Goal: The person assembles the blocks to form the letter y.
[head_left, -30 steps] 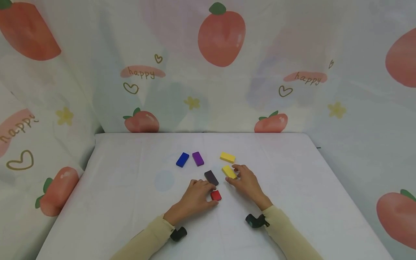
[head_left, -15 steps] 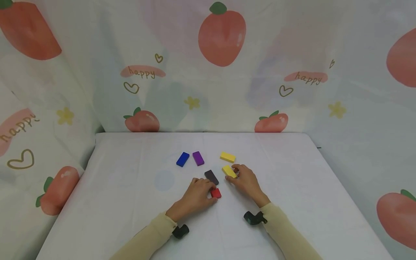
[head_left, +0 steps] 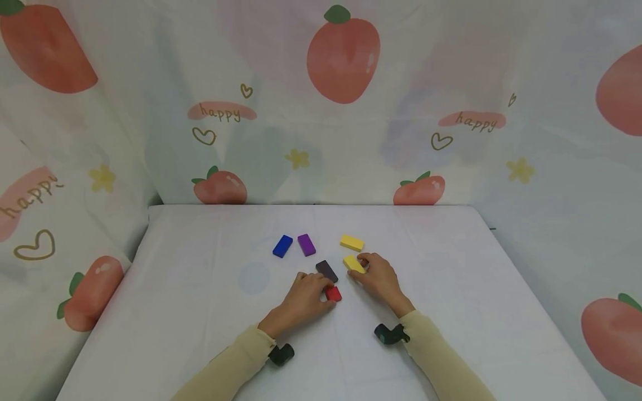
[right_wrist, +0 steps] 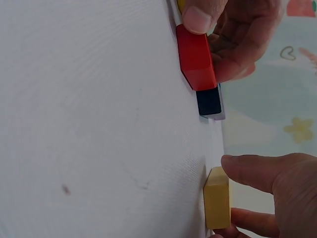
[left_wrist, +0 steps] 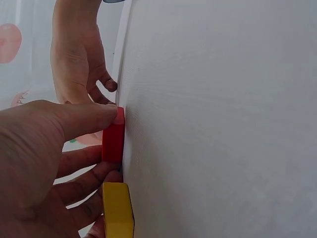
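Observation:
Near the middle of the table, my left hand [head_left: 303,298] pinches a red block [head_left: 333,294] between thumb and fingers. A dark grey block [head_left: 327,271] lies just beyond it, close to those fingertips. My right hand [head_left: 380,280] holds a yellow block [head_left: 354,264] by its two ends, thumb at the near end and fingers at the far one. In the right wrist view, the thumb meets the end of this yellow block [right_wrist: 217,198]. Another yellow block [left_wrist: 118,210] shows beside the left fingers in the left wrist view; the left hand hides it in the head view.
Farther back on the white table [head_left: 200,334] lie a blue block [head_left: 282,246], a purple block [head_left: 306,245] and one more yellow block [head_left: 352,243]. A fruit-patterned cloth [head_left: 271,55] hangs behind the table and along both sides. Each wrist wears a small black camera [head_left: 282,355].
My left hand has shifted slightly away from the body with the red block, bringing it nearer the dark grey block, and its thumb has closed in. The right hand stays almost still.

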Available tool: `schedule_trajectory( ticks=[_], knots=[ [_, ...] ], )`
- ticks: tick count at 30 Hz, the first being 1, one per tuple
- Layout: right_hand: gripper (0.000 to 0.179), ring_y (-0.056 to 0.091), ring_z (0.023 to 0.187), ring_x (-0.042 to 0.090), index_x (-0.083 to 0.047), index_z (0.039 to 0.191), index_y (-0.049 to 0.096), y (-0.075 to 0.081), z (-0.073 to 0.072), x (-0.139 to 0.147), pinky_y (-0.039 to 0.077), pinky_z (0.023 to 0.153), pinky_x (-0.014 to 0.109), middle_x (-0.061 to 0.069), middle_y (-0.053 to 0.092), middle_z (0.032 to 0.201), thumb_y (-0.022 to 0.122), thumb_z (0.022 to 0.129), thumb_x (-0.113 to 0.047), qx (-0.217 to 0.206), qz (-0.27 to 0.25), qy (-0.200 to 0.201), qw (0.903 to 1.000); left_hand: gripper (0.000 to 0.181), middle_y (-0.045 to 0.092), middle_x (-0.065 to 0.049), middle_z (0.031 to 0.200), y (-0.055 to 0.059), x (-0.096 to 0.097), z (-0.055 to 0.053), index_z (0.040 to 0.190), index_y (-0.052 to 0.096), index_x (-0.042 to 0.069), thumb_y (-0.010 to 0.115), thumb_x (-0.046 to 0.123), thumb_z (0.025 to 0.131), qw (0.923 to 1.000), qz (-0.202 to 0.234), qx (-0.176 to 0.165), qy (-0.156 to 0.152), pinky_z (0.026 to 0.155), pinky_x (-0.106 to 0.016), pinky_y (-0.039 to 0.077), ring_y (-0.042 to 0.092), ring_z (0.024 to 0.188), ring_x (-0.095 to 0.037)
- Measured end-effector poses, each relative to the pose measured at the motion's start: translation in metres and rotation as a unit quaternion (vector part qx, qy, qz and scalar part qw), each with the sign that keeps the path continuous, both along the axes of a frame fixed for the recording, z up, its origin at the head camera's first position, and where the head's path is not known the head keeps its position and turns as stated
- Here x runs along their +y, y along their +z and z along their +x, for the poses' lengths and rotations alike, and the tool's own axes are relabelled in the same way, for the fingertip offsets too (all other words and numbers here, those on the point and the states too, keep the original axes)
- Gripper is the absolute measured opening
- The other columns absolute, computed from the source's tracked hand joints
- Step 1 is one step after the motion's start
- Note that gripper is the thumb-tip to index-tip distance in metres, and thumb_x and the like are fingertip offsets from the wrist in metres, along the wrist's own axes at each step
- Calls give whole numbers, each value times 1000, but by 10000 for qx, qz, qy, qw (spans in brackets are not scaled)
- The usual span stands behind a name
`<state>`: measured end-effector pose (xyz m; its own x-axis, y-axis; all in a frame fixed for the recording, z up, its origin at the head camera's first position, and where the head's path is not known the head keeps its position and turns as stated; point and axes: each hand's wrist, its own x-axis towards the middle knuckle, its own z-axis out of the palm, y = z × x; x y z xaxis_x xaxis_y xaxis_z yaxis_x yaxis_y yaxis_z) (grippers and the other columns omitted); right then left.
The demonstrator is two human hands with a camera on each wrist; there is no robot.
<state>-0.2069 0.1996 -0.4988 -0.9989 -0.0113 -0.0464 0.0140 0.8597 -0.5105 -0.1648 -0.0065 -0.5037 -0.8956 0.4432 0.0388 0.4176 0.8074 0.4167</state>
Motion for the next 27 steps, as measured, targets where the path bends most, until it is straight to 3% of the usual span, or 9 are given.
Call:
schedule_trajectory(
  ticks=[15,27],
  knots=[
    [48,55,84,20,-5,120,66,0,0,-1,47,74,34,9,65,105,76,83,-34,-21,-111,-80,9999,41,69,1,112,-6,1,-13,118,69,16,77,37,84,9994,117,-115,314,97,-40,44,63,102,-15],
    [44,59,99,24,-5,122,65,4,-1,3,50,90,44,11,67,117,73,85,-27,-240,-362,-39,9990,40,68,1,113,-4,2,-16,118,69,15,77,36,84,9982,286,-225,467,97,-39,46,62,103,-15]
  ],
)
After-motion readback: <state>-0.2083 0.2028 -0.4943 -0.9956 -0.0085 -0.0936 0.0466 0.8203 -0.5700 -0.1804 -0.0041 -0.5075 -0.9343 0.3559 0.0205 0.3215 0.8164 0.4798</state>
